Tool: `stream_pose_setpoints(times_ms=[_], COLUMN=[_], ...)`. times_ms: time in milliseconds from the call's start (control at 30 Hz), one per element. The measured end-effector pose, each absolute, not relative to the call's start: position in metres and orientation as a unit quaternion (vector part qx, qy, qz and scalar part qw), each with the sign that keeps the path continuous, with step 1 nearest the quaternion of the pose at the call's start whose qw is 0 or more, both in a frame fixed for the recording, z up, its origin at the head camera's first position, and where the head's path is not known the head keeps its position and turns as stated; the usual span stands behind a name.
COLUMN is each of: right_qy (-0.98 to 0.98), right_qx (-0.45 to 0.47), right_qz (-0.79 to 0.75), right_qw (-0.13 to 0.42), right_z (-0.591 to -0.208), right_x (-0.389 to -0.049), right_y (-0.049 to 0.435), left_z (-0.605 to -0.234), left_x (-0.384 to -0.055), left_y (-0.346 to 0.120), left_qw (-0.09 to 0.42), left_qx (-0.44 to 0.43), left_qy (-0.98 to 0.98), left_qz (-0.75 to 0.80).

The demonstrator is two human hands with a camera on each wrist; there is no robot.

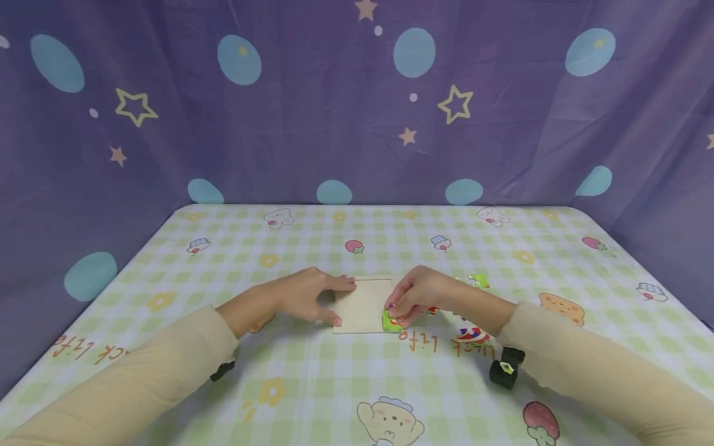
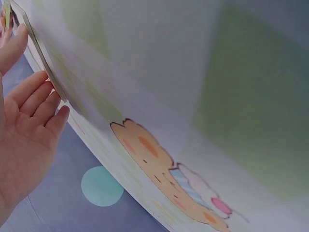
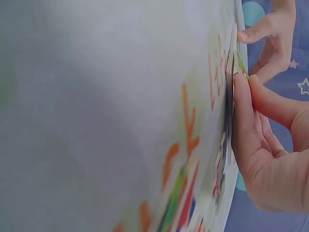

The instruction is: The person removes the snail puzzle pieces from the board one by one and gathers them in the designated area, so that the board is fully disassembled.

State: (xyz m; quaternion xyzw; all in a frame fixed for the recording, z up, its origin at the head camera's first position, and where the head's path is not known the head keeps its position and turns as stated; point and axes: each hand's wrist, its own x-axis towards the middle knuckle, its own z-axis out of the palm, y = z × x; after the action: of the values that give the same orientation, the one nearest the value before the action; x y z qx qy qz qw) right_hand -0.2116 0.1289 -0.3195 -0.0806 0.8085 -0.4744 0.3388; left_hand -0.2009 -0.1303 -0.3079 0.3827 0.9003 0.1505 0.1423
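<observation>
A pale wooden puzzle board (image 1: 364, 303) lies flat on the table between the two hands. My left hand (image 1: 305, 295) rests at its left side, thumb and fingers spread and fairly straight against the edge. In the left wrist view those fingertips (image 2: 42, 77) touch the board's rim. My right hand (image 1: 419, 293) pinches a bright green puzzle piece (image 1: 392, 322) between thumb and fingers, over the board's near right corner. The right wrist view shows this piece (image 3: 242, 66) tilted and seen nearly edge-on; its printed face is mostly hidden.
More coloured pieces lie right of the board: a green one (image 1: 478, 281) behind the right forearm and a red, white and blue one (image 1: 473, 336) in front of it. The right forearm partly hides others. A checked, printed cloth (image 1: 312, 396) covers the table; a purple curtain (image 1: 346, 111) hangs behind.
</observation>
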Motion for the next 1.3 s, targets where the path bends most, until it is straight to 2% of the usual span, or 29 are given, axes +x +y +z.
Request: stream_pose_setpoints(times_ms=[333,500,933,1300], right_qy=[0.826,0.84,0.921,0.931], right_qx=[-0.094,-0.102,-0.206,-0.229], right_qz=[-0.431,-0.414,-0.285,-0.26], right_qw=[0.351,0.337,0.168,0.116], right_z=[-0.314,-0.313,-0.306,-0.302], right_x=[-0.2,-0.194,-0.18,-0.178], right_y=[0.159,0.172,0.183,0.182], left_z=[-0.308,-0.307,-0.297,-0.289], left_x=[-0.201,-0.201,-0.192,-0.189], left_y=[-0.134,-0.132,-0.116,-0.123], left_qw=[0.145,0.145,0.137,0.129], left_qx=[0.38,0.382,0.373,0.359], left_qy=[0.901,0.901,0.915,0.921], left_qz=[0.154,0.145,0.068,0.077])
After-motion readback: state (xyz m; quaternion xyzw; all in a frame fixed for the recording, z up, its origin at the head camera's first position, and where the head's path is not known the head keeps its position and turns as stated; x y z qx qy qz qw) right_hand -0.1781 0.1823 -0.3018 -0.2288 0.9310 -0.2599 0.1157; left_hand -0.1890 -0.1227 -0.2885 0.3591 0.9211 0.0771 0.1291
